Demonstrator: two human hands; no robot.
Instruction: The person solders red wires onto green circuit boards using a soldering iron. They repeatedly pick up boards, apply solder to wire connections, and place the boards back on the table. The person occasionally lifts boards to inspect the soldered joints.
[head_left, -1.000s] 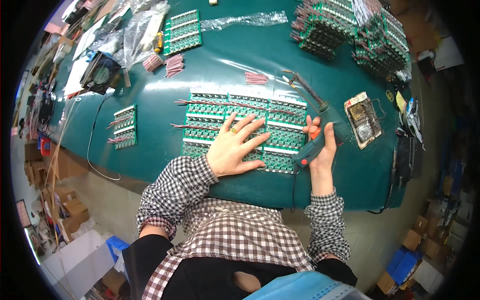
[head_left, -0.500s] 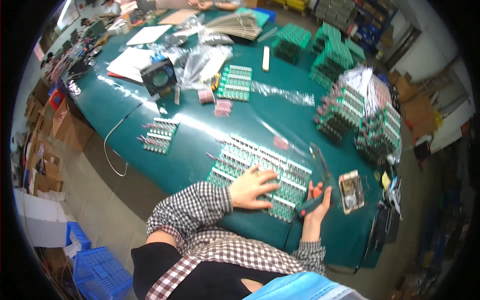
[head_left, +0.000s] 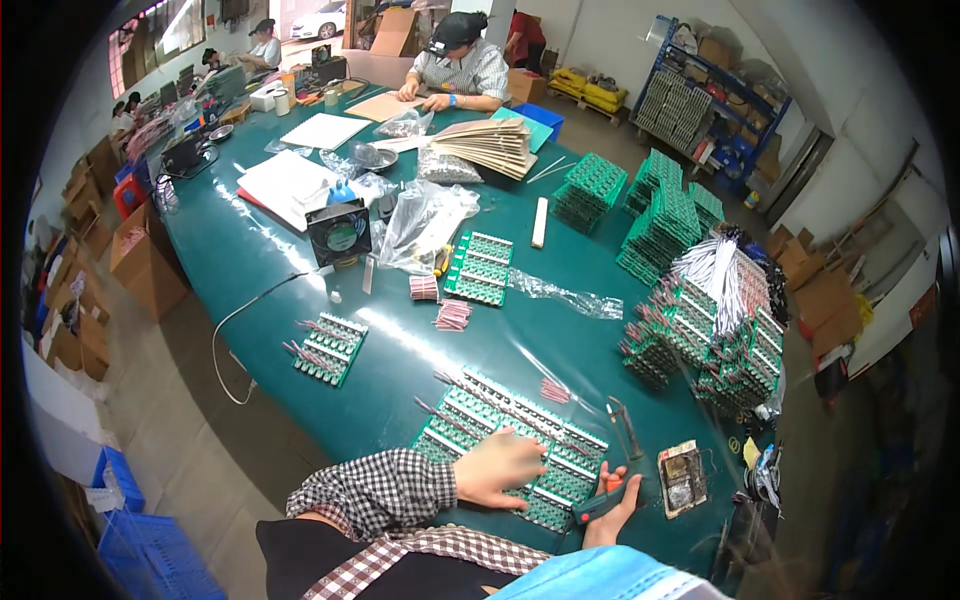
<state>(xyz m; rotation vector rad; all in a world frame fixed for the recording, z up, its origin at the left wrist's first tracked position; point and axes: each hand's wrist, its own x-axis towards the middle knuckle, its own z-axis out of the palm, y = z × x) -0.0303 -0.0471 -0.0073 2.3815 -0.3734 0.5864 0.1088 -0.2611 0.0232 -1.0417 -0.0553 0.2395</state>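
Several green circuit boards (head_left: 460,414) with white component rows lie side by side on the near part of the green table. My left hand (head_left: 500,468) rests palm down across them with fingers stretched out, partly blurred. At the boards' right edge, my right hand (head_left: 612,508) is closed round the dark green handle of a soldering gun (head_left: 596,500) with an orange trigger. Its thin metal front end (head_left: 624,428) points away from me, clear of the boards. Short pink-and-white wires (head_left: 556,390) lie just beyond the boards. A worn tray with dark residue (head_left: 684,478) sits right of my right hand.
A smaller board group (head_left: 332,348) lies left. Farther off are a black fan (head_left: 338,232), plastic bags (head_left: 425,225) and another board panel (head_left: 480,268). Stacked boards with wires (head_left: 705,335) and bare green stacks (head_left: 660,225) stand right. A co-worker (head_left: 460,70) sits across the table.
The view has tilted up, showing more of the room and the co-worker. My left hand stays on the boards, and my right hand keeps hold of the soldering gun.
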